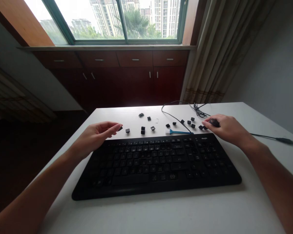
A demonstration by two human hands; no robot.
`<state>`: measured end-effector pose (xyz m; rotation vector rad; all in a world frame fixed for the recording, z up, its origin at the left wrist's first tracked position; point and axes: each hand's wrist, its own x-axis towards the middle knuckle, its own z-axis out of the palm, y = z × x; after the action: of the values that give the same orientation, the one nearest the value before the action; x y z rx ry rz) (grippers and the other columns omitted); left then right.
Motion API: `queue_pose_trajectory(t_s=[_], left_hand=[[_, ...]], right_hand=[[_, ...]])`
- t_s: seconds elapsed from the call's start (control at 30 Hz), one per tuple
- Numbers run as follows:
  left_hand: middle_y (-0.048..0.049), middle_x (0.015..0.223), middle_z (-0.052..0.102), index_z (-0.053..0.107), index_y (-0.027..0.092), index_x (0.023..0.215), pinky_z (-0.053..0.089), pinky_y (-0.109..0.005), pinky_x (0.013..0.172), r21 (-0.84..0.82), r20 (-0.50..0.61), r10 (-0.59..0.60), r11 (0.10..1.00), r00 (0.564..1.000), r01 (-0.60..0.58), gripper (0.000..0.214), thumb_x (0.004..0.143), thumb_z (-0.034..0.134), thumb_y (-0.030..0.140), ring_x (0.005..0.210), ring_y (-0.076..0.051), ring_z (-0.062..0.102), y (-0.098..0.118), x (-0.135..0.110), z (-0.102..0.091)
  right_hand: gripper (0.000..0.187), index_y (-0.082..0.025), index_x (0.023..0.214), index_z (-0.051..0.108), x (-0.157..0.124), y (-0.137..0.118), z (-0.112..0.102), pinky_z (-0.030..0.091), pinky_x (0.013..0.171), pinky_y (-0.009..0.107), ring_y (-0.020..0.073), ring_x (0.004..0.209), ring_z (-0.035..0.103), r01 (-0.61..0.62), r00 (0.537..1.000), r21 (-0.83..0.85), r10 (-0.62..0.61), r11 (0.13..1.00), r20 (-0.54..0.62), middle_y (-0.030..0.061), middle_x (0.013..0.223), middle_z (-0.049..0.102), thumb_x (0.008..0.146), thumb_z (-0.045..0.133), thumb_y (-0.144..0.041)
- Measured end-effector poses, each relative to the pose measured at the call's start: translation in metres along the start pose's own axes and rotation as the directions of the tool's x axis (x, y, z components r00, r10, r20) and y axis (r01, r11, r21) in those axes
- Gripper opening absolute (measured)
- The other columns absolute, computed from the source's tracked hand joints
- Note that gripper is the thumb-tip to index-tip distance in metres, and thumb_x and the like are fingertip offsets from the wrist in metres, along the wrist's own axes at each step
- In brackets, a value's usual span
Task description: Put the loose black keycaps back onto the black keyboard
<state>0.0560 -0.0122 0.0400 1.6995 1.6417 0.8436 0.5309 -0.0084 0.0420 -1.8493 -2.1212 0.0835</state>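
Note:
A black keyboard [134, 179] lies on the white table, with gaps where several keycaps are off. Beyond its top left corner, my left hand [97, 135] pinches a small black keycap [120, 128] between thumb and fingertips. Past the keyboard's top right corner, my right hand [226, 128] is curled round a dark rounded thing [214, 122] whose kind I cannot make out. Just left of its fingertips sit loose black keycaps [193, 126]. Other keycaps [143, 130] are scattered behind the keyboard. A blue brush [180, 132] with pale bristles lies along the keyboard's back edge.
A black cable [172, 112] loops behind the keyboard to a bundled coil [199, 110]. A thin dark cord [284, 140] with a thicker end lies at the right. The white table [161, 211] ends before red-brown cabinets [122, 81] beneath a window; a curtain [210, 58] hangs right.

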Motion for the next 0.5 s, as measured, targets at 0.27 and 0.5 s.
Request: queue_pose_trajectory(t_s=[0.27,0.5], left_hand=[[-0.0036,0.095,0.077,0.075,0.023,0.093,0.060,-0.034,0.083,-0.152,-0.036,0.159,0.975,0.987,-0.162,0.036,0.070,0.085,0.049,0.086,-0.023,0.072,0.005,-0.010,0.000],[-0.0028,0.083,0.076,0.078,0.024,0.090,0.060,-0.033,0.074,-0.069,0.064,0.335,0.941,0.940,-0.331,0.032,0.069,0.087,0.045,0.075,-0.021,0.070,0.015,-0.023,0.016]], right_hand=[[0.043,-0.019,0.100,0.075,0.001,0.001,0.003,0.053,0.078,0.039,0.0305,0.092,0.069,0.002,1.000,-0.027,-0.002,1.000,0.007,0.0105,0.105,0.076,0.091,0.052,-0.054],[0.042,-0.020,0.101,0.076,0.000,-0.005,0.006,0.053,0.081,0.041,0.0309,0.094,0.069,0.052,0.999,-0.011,-0.052,0.999,0.000,0.0101,0.107,0.076,0.091,0.052,-0.053]])
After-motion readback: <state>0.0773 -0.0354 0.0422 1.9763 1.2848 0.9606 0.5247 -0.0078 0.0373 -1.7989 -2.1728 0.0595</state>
